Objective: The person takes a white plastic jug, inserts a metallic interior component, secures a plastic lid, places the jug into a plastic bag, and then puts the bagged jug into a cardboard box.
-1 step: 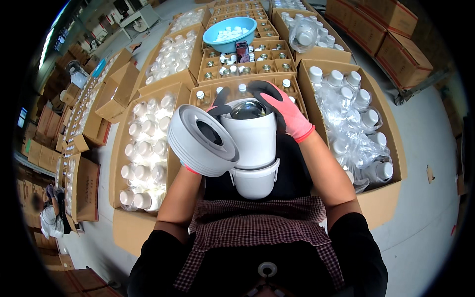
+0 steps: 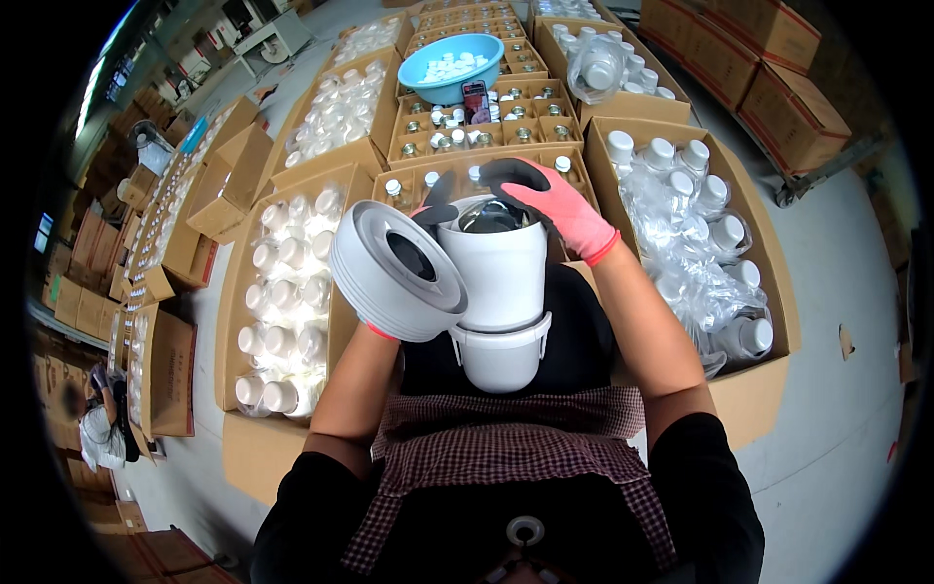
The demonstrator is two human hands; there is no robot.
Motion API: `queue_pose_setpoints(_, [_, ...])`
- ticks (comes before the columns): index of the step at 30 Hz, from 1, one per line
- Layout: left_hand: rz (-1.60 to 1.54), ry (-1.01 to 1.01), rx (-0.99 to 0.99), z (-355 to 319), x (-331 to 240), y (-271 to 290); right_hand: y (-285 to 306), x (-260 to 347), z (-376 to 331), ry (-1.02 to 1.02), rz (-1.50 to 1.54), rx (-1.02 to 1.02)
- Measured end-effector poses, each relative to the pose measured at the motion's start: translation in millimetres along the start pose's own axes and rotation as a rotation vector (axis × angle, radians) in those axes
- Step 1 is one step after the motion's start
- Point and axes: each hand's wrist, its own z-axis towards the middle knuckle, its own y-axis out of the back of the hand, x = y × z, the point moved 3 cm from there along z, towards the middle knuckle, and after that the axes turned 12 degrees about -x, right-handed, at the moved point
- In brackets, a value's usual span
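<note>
Left hand [image 2: 428, 216] fingers grasping a stack of white lids [image 2: 394, 273], right hand [image 2: 555, 200] fingers curled over the white tub [image 2: 498, 282] rim.

White tub [image 2: 498, 268]; blue bowl [image 2: 449, 60]; red-and-black gloves; checked apron [image 2: 506, 448].

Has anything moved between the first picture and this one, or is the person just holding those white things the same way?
Nothing has visibly changed. The left hand holds the stack of white ring-shaped lids, and the right hand rests over the open top of the white container. The cardboard boxes of white bottles and the blue bowl lie as before.
</note>
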Motion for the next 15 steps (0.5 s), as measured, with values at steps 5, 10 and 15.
queue_pose_setpoints(5, [0.003,-0.157,0.259,15,15,-5,-11,38,44,-0.065,-0.944,0.464])
queue_pose_setpoints(10, [-0.042,-0.002,0.075,21,27,24,-64,23,63,-0.255,-1.499,0.573])
queue_pose_setpoints(15, [0.368,-0.234,0.100,14,14,43,-79,24,60,-0.214,-1.574,0.712])
